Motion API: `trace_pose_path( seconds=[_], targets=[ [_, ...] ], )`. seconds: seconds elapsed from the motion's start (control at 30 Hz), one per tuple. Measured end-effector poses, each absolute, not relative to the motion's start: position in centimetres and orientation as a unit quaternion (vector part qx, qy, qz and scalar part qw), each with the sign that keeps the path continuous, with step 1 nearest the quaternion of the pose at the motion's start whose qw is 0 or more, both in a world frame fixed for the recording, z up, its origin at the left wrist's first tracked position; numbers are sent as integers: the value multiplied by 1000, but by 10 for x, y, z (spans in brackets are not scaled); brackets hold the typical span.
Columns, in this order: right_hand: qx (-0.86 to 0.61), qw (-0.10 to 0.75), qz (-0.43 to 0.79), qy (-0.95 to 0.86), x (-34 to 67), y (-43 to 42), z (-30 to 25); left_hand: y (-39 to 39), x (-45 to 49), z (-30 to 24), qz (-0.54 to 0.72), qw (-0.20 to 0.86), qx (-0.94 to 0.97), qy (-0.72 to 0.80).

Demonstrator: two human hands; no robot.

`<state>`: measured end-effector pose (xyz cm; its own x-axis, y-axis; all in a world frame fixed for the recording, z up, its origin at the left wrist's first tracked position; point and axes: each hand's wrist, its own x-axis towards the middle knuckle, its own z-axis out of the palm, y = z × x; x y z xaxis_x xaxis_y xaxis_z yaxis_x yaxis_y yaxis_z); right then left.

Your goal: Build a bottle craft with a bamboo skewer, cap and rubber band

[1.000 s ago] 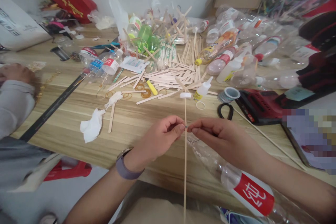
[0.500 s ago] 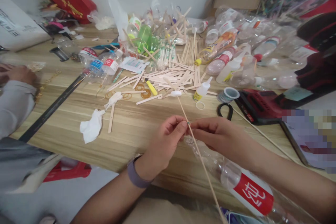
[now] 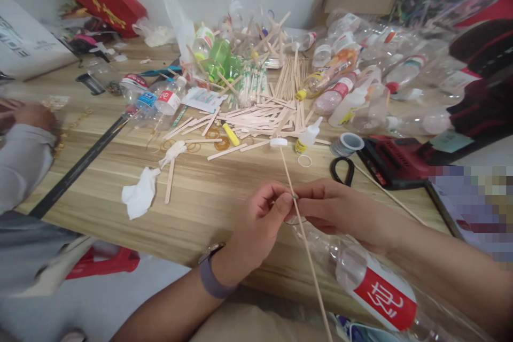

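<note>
A thin wooden stick slants across between my hands, with a white bottle cap and a flat wooden stick at its far end. The fingers of my left hand are closed in a pinch at the thin stick. My right hand is also pinched, its fingertips meeting the left ones beside a small green piece on the stick. What the right fingers grip is too small to make out. Below my right forearm lies a clear plastic bottle with a red label, its narrow end near my fingers.
Beyond my hands are a glue bottle, a yellow-handled tool, a tape roll and piled craft sticks. Plastic bottles crowd the back right. A red-black power tool lies right. Another person's hand rests at left.
Both hands have shifted slightly right and down together with the thin stick. The white cap at its end has moved right. Both pinches stay closed.
</note>
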<state>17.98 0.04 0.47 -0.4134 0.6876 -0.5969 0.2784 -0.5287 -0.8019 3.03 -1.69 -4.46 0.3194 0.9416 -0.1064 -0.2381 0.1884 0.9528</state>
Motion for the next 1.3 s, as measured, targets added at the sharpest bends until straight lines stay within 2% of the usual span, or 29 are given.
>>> trace_pose_path(
  seconds=[0.1,0.2,0.27,0.37,0.47,0.67,0.83,0.9,1.0,1.17,1.3],
  targets=[
    [-517,143,708,-460,178,1,7,-18,28,-44,429,646,494,392],
    [-533,139,655,-517,180,1,8,-17,27,-44,424,629,509,408],
    [-567,149,565,-581,187,0,8,-16,26,-45,426,632,496,416],
    [-617,181,366,-673,208,-7,8,-10,24,-45,427,650,458,430],
    [-614,103,314,-717,231,-22,5,-3,22,-42,433,676,420,423],
    [-628,-6,375,-681,245,-56,-5,14,13,-35,457,700,370,405],
    [-604,-21,396,-691,232,-53,-8,27,7,-36,480,678,395,392],
    [-613,-2,400,-682,224,-45,-9,31,4,-37,497,652,421,388],
    [-623,78,429,-649,211,-30,-10,39,-1,-37,512,607,462,394],
    [-603,190,582,-512,187,-13,-13,58,-6,-34,516,532,529,414],
    [-569,255,670,-403,167,-6,-14,74,-2,-35,507,519,559,402]
  ],
)
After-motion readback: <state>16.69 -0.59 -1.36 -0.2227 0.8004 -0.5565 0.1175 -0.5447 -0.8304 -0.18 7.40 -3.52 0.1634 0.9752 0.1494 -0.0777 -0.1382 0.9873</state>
